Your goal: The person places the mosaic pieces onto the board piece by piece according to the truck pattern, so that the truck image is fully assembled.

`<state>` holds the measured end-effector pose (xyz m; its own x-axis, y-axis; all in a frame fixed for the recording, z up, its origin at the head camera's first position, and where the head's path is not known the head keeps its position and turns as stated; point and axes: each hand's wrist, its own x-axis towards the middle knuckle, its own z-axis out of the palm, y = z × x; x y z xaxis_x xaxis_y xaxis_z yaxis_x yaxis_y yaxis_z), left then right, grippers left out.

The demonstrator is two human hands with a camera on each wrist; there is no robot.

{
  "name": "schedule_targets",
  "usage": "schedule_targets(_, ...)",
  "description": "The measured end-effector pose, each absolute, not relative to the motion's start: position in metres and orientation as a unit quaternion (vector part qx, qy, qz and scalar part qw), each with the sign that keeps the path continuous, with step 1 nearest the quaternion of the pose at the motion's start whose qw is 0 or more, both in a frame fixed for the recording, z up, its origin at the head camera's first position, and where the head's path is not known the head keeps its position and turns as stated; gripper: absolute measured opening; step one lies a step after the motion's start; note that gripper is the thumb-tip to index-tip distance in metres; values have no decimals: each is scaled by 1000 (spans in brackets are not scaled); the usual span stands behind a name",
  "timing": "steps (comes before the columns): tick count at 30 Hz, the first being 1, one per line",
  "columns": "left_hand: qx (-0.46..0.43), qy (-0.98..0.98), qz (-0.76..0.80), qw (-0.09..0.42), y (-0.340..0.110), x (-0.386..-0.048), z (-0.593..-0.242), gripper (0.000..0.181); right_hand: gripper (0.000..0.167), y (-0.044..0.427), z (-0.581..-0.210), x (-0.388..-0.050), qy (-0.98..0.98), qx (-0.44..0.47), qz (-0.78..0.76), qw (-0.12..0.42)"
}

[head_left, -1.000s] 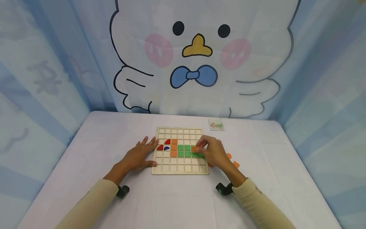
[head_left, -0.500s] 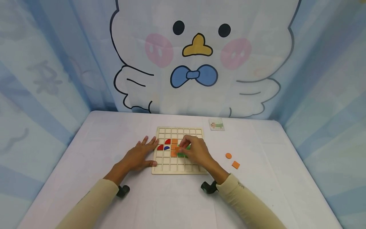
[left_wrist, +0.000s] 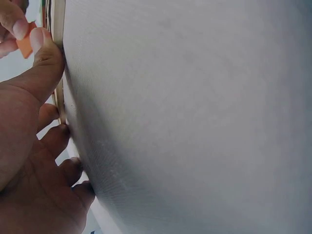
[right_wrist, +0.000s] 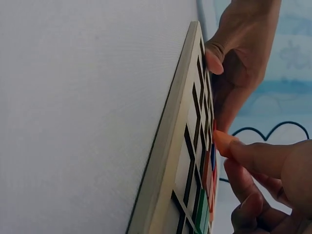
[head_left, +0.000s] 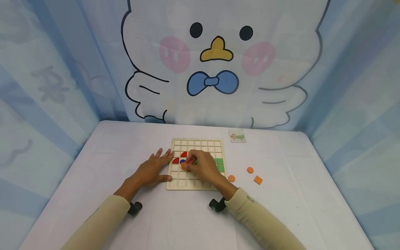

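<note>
A wooden grid board [head_left: 193,184] lies on the table with red, blue, orange and green pieces set in its cells. My right hand [head_left: 204,168] pinches an orange square tile [head_left: 183,166] between thumb and fingers, just above the cells below the blue-and-white piece [head_left: 182,161]. That hand hides the middle of the board. The right wrist view shows the orange tile [right_wrist: 224,143] tilted at the fingertips. My left hand [head_left: 152,170] rests with spread fingers at the board's left edge. Its thumb touches the board's side in the left wrist view.
Right of the board lie two orange discs [head_left: 231,178] and a loose orange square [head_left: 258,180]. A small picture card [head_left: 237,136] lies behind the board on the right. A printed curtain [head_left: 215,104] stands along the table's back edge.
My right hand has carried the orange tile leftward across the board, from the green pieces to beside the red and blue ones. My left hand has stayed in place.
</note>
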<state>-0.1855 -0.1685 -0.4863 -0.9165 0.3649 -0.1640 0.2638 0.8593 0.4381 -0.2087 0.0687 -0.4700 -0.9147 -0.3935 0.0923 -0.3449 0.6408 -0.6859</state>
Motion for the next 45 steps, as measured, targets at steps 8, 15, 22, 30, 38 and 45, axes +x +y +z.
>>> schedule_targets(8, 168, 957, 207, 117, -168, -186, -488, 101, 15, 61, -476, -207, 912, -198, -357, 41)
schedule_targets(15, 165, 958, 203, 121, -168, -186, -487, 101, 16, 57, -478, -209, 921, -192, -338, 37)
schedule_targets(22, 162, 958, 203, 124, -167, -186, -487, 102, 17, 57, -479, -211, 929, -189, -316, 38)
schedule_targets(30, 165, 958, 201, 122, -167, -186, -487, 102, 15, 56, -478, -211, 934, -183, -304, 43)
schedule_targets(38, 166, 958, 199, 124, -167, -186, -486, 101, 14, 55, -476, -212, 931, -180, -312, 49)
schedule_targets(45, 161, 959, 195, 127, -167, -185, -484, 101, 10, 73, -466, -213, 920, -182, -343, 44)
